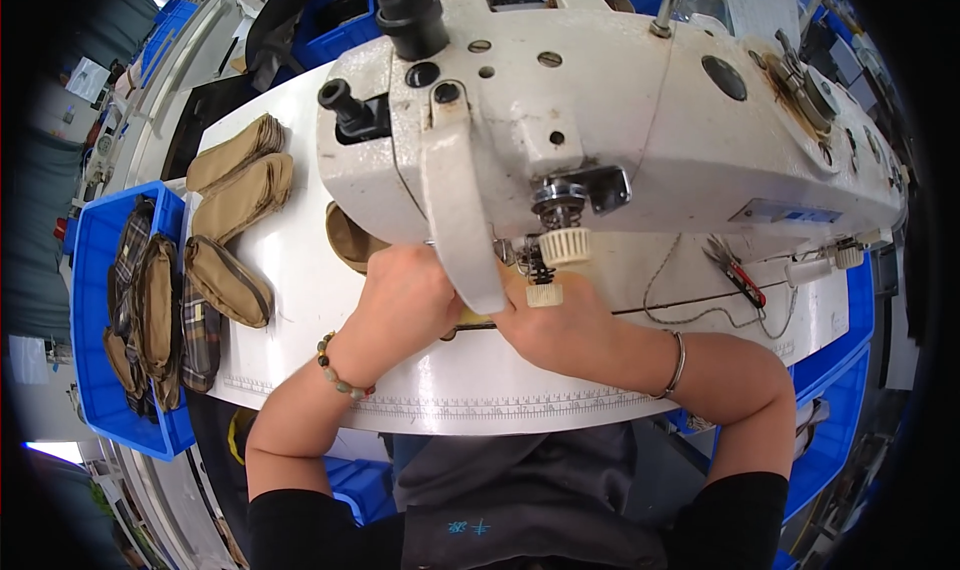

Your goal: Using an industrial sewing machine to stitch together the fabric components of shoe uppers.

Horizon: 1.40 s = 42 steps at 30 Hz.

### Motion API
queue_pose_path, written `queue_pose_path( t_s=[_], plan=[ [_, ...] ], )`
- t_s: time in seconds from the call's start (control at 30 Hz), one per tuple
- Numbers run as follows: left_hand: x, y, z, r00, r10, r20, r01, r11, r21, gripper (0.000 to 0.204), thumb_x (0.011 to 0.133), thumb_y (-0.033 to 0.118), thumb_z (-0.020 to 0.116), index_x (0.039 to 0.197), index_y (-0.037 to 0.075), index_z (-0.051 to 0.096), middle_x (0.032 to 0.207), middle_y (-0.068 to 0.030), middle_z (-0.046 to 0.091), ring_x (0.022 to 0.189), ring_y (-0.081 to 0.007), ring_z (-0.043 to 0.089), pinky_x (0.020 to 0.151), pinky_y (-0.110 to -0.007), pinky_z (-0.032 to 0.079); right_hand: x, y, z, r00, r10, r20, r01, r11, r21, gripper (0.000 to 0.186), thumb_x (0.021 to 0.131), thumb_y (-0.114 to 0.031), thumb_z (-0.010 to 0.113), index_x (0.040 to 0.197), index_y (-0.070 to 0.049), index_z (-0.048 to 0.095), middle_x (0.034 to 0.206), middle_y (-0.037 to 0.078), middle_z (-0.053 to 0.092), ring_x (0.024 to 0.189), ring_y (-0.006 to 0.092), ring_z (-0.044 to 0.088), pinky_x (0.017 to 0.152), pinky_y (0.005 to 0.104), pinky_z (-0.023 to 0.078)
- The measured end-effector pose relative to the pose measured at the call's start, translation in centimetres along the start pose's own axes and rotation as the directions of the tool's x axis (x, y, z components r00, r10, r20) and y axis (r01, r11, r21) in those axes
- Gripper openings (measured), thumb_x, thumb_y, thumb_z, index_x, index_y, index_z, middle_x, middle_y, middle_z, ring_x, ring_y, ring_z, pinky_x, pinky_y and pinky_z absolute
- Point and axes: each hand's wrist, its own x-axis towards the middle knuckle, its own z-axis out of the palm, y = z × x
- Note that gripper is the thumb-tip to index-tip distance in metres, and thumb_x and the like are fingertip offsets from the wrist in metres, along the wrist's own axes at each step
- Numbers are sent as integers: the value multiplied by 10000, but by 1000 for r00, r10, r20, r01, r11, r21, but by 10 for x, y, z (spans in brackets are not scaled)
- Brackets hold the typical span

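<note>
Both my hands are close together at the needle area of a white sewing machine [590, 90]. My left hand [408, 295] is closed, knuckles up, on a curved brown fabric piece [348, 238] that shows behind it. My right hand [556, 318] is curled just right of the needle area. The machine's white curved lever [465, 210] and tension knobs hide most of its fingertips, so what they grip cannot be made out. A bit of yellow [470, 316] shows between the hands, partly covered.
Stacked brown fabric pieces [240, 175] lie on the white table [300, 355] at left. Beside them a blue bin [95, 300] holds brown and plaid pieces. Red-handled thread snips [740, 275] and a loose cord [690, 319] lie at right. A ruler strip [520, 407] runs along the near edge.
</note>
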Motion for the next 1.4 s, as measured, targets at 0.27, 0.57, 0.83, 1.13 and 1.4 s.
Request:
queue_pose_path(
  t_s=[0.27,0.57,0.83,1.13,1.4],
  plan=[
    [0,0,1,1000,13,11,-13,1000,-7,74,755,103,758,779,85,690,685,-88,600,603,-296,612,538,-399,498,3,1,1,999,34,-34,-32,999,40,152,697,-102,656,840,-56,635,554,37,530,456,214,566,417,360,434],
    [-1,12,-28,992,110,-58,-100,983,153,283,700,167,776,946,57,688,811,-87,673,733,-274,652,686,-407,496,1,12,3,980,190,-56,-168,949,266,90,760,-84,637,845,-75,665,597,69,568,522,256,602,463,375,459],
    [-11,-6,-10,984,177,-35,-169,973,155,250,720,95,686,959,36,729,893,-25,657,888,-213,619,847,-358,476,-5,26,6,956,292,28,-291,935,200,145,696,-163,673,607,-50,654,619,140,622,552,308,622,504,415,485],
    [-2,-12,-5,961,239,-142,-223,967,120,225,701,82,685,920,54,723,914,-29,677,931,-206,628,899,-383,481,-7,36,25,979,201,12,-201,967,155,254,712,-224,732,585,-17,659,624,145,641,588,335,633,592,422,513],
    [-2,-16,-3,981,148,-127,-150,989,-6,325,600,50,738,920,94,704,907,-31,689,943,-234,630,974,-416,451,1,37,26,969,230,-87,-195,935,298,161,758,-175,719,750,-19,680,655,139,651,587,336,635,571,432,512]
  ],
)
